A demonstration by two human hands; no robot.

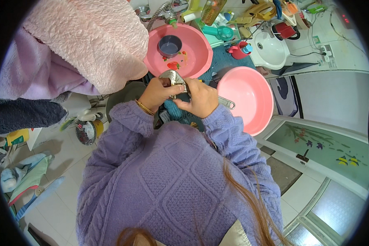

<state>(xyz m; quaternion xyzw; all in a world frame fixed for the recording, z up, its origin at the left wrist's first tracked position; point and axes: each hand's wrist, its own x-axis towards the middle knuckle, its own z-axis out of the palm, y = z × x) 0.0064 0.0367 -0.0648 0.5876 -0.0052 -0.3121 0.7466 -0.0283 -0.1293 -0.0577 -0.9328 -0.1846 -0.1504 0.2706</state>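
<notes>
Both hands hold a metal adjustable wrench (226, 102) in front of my chest. My left hand (156, 95) is closed about its broad jaw end, with the thumb lying across the metal. My right hand (203, 97) pinches the head from the other side, and the handle with its end hole sticks out past that wrist. Fingers cover part of the jaws, so their gap cannot be made out. Just beyond the hands sits a pink basin (201, 43) with strawberry prints and a small dark grey bowl (169, 46) inside.
A second pink basin (250, 102) stands right of my hands. Towels (90, 37) hang close on the left. A shower hose and tap (170, 16) are behind the far basin. A white sink (270, 51), a red mug (237, 51) and a green handheld fan (223, 33) lie far right.
</notes>
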